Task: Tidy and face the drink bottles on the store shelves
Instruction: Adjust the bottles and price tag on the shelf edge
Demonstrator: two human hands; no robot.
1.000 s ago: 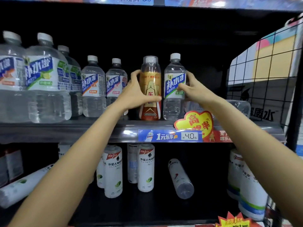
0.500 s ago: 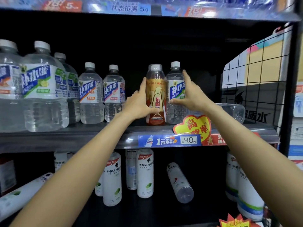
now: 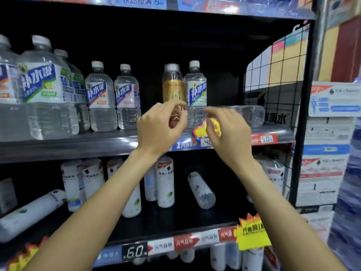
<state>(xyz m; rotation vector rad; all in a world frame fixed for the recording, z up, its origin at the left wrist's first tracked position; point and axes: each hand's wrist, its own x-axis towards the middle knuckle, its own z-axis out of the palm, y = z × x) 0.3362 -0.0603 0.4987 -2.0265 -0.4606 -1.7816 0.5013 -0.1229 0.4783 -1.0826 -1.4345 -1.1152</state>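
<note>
On the middle shelf point(image 3: 68, 145) a gold energy-drink bottle point(image 3: 172, 85) stands upright beside a clear water bottle with a blue label point(image 3: 196, 89), the two touching. My left hand point(image 3: 160, 130) hovers in front of the gold bottle's lower half, fingers loosely curled, holding nothing. Just right of it, my right hand point(image 3: 228, 133) floats before the shelf edge, also loosely curled and empty. Behind my right hand a clear bottle point(image 3: 252, 115) lies on its side.
Two small water bottles point(image 3: 100, 96) and big ones point(image 3: 45, 90) stand to the left. On the lower shelf white bottles point(image 3: 165, 182) stand; one point(image 3: 201, 190) lies tipped, another point(image 3: 29, 212) lies at far left. A wire grid panel point(image 3: 273, 75) closes the right side; cartons point(image 3: 328, 143) stack beyond.
Both hands have let go of the gold bottle and the water bottle and drawn back toward me. The two bottles stay upright side by side. The view has pulled back and shifted.
</note>
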